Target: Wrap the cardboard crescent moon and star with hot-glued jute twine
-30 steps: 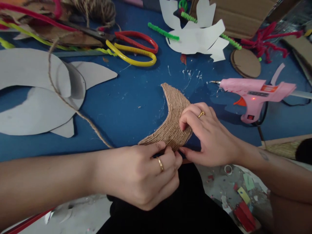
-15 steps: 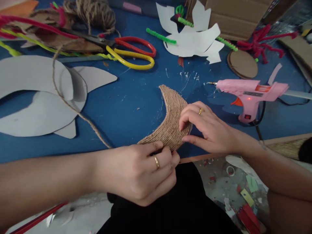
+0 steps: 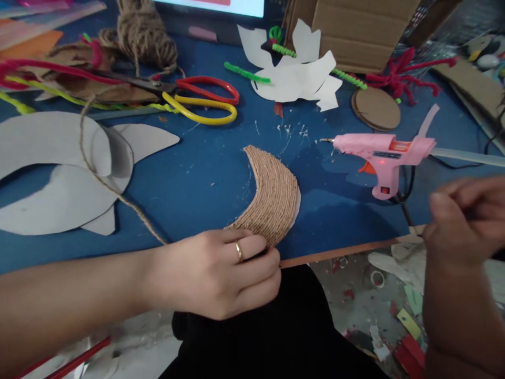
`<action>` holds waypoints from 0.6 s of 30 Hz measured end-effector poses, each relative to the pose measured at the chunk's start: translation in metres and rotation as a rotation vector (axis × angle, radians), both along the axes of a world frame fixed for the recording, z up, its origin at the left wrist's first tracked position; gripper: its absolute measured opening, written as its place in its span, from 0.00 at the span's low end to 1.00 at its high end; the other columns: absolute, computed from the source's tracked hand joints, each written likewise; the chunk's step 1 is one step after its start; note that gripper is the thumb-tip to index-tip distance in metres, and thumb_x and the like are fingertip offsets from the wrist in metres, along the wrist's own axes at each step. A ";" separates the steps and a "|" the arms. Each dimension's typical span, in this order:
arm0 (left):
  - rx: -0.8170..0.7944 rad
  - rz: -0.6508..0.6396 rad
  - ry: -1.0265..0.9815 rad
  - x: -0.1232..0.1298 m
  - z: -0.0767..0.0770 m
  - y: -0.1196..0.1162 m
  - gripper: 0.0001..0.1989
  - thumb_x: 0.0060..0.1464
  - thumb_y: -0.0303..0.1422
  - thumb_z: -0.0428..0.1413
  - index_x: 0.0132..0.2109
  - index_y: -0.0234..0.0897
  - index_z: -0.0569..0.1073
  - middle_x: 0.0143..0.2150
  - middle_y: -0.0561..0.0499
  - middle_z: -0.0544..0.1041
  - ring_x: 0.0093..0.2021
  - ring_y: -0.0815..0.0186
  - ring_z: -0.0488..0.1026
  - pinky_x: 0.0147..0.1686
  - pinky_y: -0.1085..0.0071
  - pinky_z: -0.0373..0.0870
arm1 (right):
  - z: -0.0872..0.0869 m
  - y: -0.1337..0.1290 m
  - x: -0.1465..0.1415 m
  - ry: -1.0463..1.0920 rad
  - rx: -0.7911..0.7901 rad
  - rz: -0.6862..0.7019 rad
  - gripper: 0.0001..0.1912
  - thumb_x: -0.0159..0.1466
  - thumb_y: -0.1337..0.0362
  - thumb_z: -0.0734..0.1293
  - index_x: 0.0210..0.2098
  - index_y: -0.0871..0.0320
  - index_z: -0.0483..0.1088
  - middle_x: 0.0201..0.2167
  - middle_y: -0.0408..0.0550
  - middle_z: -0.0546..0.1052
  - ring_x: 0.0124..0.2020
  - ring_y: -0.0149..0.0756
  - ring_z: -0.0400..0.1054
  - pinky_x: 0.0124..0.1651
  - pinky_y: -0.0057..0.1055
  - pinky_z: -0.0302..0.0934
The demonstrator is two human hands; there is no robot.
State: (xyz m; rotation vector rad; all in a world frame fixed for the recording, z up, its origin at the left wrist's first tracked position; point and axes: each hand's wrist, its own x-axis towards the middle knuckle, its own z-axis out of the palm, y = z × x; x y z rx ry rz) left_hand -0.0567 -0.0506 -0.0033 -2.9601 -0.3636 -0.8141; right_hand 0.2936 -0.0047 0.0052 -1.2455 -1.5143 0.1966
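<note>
A crescent-shaped piece covered in rows of brown twine (image 3: 274, 189) lies on the blue table, with a thin pale edge showing along its right side. My left hand (image 3: 224, 271) is closed over its lower end, and the fingertips are partly hidden. A loose twine strand (image 3: 134, 208) runs from the left toward that hand. Away from the piece, my right hand (image 3: 469, 216) hovers at the right edge, fingers curled and smeared by motion; whether it holds anything is unclear. A pink glue gun (image 3: 384, 152) with a lit red light lies nearest to it, its nozzle pointing left.
Grey-white paper shapes (image 3: 47, 195) lie at left. Red-and-yellow-handled scissors (image 3: 205, 100), a twine bundle (image 3: 145, 39) and pipe cleaners are behind them. A white paper cutout (image 3: 295, 79), cardboard discs (image 3: 376, 108) and a cardboard box (image 3: 355, 31) stand farther back. Scraps litter the floor.
My right hand has let go of the crescent and moved right, past the glue gun. My left hand stays on the crescent's lower end. The view has shifted slightly.
</note>
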 end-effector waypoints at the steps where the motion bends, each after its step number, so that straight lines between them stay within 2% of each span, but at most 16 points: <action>1: -0.015 -0.001 0.000 0.001 0.001 0.001 0.09 0.62 0.26 0.50 0.37 0.35 0.76 0.38 0.52 0.79 0.36 0.66 0.75 0.33 0.71 0.75 | -0.003 0.007 0.004 0.006 -0.015 -0.002 0.19 0.40 0.57 0.78 0.21 0.50 0.63 0.17 0.40 0.62 0.19 0.32 0.56 0.24 0.38 0.49; 2: -0.034 -0.001 0.007 0.002 0.001 0.002 0.09 0.62 0.25 0.50 0.37 0.35 0.75 0.37 0.52 0.79 0.36 0.65 0.75 0.35 0.70 0.75 | -0.004 0.015 0.006 -0.038 -0.058 0.039 0.20 0.39 0.58 0.79 0.26 0.50 0.67 0.22 0.42 0.66 0.23 0.34 0.60 0.27 0.38 0.52; 4: -0.077 0.008 0.031 0.003 0.002 0.002 0.10 0.62 0.25 0.48 0.38 0.34 0.75 0.38 0.51 0.78 0.38 0.64 0.74 0.40 0.67 0.75 | -0.004 0.028 0.003 -0.225 -0.251 0.156 0.22 0.42 0.58 0.78 0.35 0.53 0.71 0.29 0.48 0.72 0.29 0.38 0.65 0.32 0.40 0.58; 6: -0.119 0.034 0.043 0.004 0.001 0.000 0.10 0.62 0.25 0.48 0.39 0.34 0.75 0.39 0.50 0.77 0.41 0.63 0.73 0.48 0.61 0.73 | -0.001 0.036 -0.004 -0.374 -0.382 0.233 0.19 0.47 0.57 0.76 0.36 0.57 0.73 0.31 0.51 0.74 0.32 0.40 0.67 0.35 0.40 0.61; 9: -0.174 0.052 0.014 0.005 -0.003 -0.001 0.08 0.60 0.24 0.50 0.38 0.34 0.74 0.39 0.50 0.76 0.42 0.62 0.71 0.58 0.52 0.68 | 0.003 0.041 -0.014 -0.426 -0.397 0.299 0.13 0.51 0.57 0.74 0.33 0.57 0.75 0.28 0.49 0.75 0.30 0.39 0.69 0.34 0.37 0.63; 14: -0.233 0.055 -0.014 0.006 -0.007 -0.001 0.08 0.60 0.24 0.50 0.37 0.35 0.74 0.39 0.51 0.75 0.43 0.62 0.69 0.62 0.51 0.65 | 0.003 0.036 -0.017 -0.393 -0.411 0.303 0.05 0.60 0.63 0.68 0.33 0.56 0.77 0.17 0.44 0.73 0.18 0.31 0.66 0.23 0.31 0.59; 18: -0.254 0.056 -0.001 0.006 -0.008 0.000 0.09 0.60 0.23 0.50 0.38 0.35 0.74 0.40 0.51 0.74 0.42 0.63 0.68 0.63 0.50 0.63 | 0.004 0.027 -0.012 -0.303 -0.364 0.301 0.06 0.62 0.62 0.67 0.35 0.55 0.76 0.21 0.46 0.74 0.20 0.32 0.65 0.23 0.32 0.60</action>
